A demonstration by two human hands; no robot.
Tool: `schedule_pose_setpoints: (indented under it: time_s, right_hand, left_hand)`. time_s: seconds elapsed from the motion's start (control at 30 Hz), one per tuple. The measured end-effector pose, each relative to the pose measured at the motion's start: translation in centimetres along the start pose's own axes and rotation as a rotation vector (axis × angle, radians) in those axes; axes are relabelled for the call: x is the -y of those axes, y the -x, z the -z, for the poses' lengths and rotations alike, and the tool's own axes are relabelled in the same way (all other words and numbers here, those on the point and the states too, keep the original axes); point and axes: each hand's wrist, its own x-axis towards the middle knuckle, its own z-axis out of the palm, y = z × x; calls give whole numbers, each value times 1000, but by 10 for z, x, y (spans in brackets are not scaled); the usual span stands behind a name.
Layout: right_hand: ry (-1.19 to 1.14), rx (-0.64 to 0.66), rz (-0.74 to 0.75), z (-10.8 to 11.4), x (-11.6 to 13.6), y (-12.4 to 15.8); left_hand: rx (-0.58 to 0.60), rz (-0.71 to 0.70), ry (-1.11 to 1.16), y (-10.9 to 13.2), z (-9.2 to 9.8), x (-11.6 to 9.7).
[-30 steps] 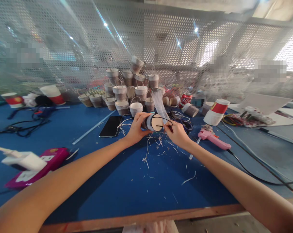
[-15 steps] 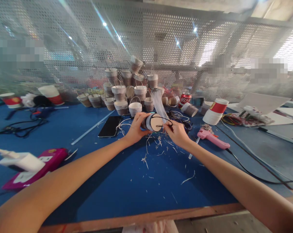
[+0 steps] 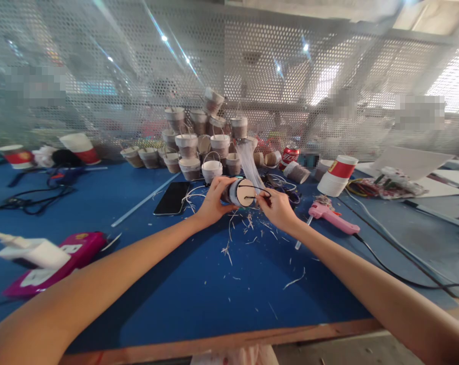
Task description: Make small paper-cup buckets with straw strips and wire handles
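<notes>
- Cup (image 3: 246,191), small and grey-sided, held tipped on its side above the middle of the blue tabletop (image 3: 199,299), pale round end turned toward the person.
- Left hand (image 3: 217,201), wrapped round the cup's left side, fingers on top and thumb below, gripping it.
- Right hand (image 3: 277,208), at the cup's right rim, thumb and fingertips pinched together on a dark strand (image 3: 254,187) that loops across the pale end.
- Phone (image 3: 172,198), lying flat to the cup's left, with loose white threads (image 3: 191,196) between the two.
- Small buckets (image 3: 189,147), stacked beyond the cup; behind them a perforated metal screen (image 3: 275,86) closes off the far side.
- Translucent fibres (image 3: 250,162), a sheaf hanging from the stack and ending just behind the cup, so I see little room there.
- Pink glue gun (image 3: 334,218), well to the cup's right, past the right forearm.
- Purple power strip (image 3: 77,248), well left of the cup and nearer the person, beside the left forearm.
- Wooden front edge (image 3: 229,342), well apart from the cup on its near side; between them, framed by both forearms, a broad wedge of surface leaves room to move, pale trimmings (image 3: 250,221) thickest just below the cup.
</notes>
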Motion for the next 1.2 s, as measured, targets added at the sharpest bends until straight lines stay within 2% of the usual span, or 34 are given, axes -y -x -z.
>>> schedule_pose_setpoints:
  time_s: [0.23,0.43,0.53,0.63,0.83,0.97,1.2]
  right_hand:
    - [-7,28,-18,-2,-1,0]
    - [19,118,-81,5,0,0]
    - [68,60,-86,10,-2,1]
    - [99,-48,20,14,-2,0]
    - [75,-121,160,11,12,-1]
    - [16,-111,133,11,19,-2]
    - [-13,-23,90,11,14,-4]
  left_hand:
    - [9,11,1,0,0,0]
    - [34,51,23,1,-1,1]
    - [46,50,34,1,-1,1]
    - [75,18,43,0,-1,-2]
    - [120,-6,47,0,-2,-3]
    - [121,6,56,0,-2,-2]
    - [158,-26,76,0,-1,-6]
